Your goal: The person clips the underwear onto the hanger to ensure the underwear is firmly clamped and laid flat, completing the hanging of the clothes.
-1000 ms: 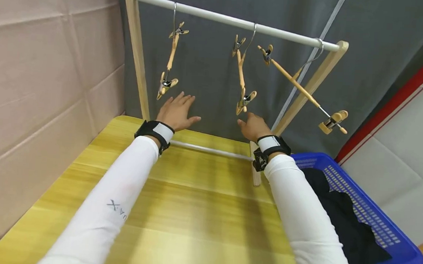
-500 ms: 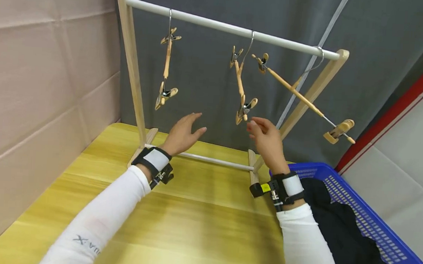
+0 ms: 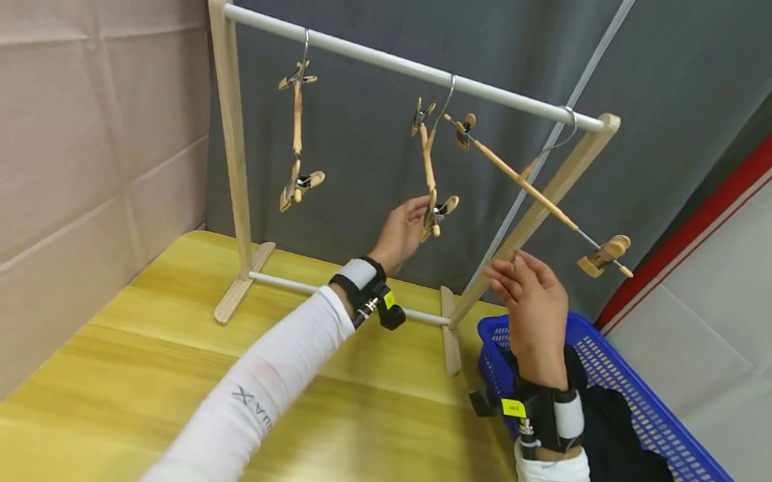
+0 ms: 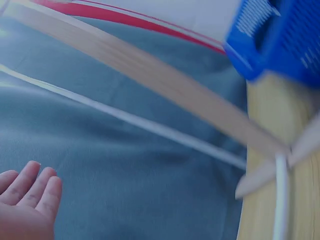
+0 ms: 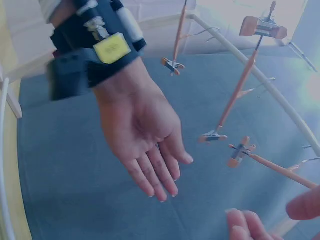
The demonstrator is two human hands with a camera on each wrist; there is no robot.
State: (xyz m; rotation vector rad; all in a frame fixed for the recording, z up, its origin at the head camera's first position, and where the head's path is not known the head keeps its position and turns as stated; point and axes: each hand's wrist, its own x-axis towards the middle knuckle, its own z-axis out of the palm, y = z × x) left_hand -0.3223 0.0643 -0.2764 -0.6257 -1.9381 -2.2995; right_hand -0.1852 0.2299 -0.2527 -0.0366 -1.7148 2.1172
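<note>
Three wooden clip hangers hang by metal hooks from a rack's white rail: a left hanger (image 3: 297, 121), a middle hanger (image 3: 428, 159) and a right hanger (image 3: 525, 183). My left hand (image 3: 399, 236) is raised behind the lower clip of the middle hanger, which overlaps its fingertips in the head view. In the right wrist view its fingers (image 5: 156, 172) are straight and the palm holds nothing. My right hand (image 3: 537, 313) is lifted below the right hanger, above the basket's near corner, fingers loosely bent with nothing seen between them.
The rack's wooden posts (image 3: 230, 128) and feet (image 3: 244, 284) stand on a yellow wood-grain table (image 3: 154, 345). At the right is a blue basket (image 3: 650, 375) with black cloth (image 3: 639, 448) in it. A grey curtain (image 3: 367, 122) hangs behind the rack.
My left hand has moved right to the middle hanger's lower clip. My right hand has drawn away from that clip, right and down. The head view has tilted up slightly.
</note>
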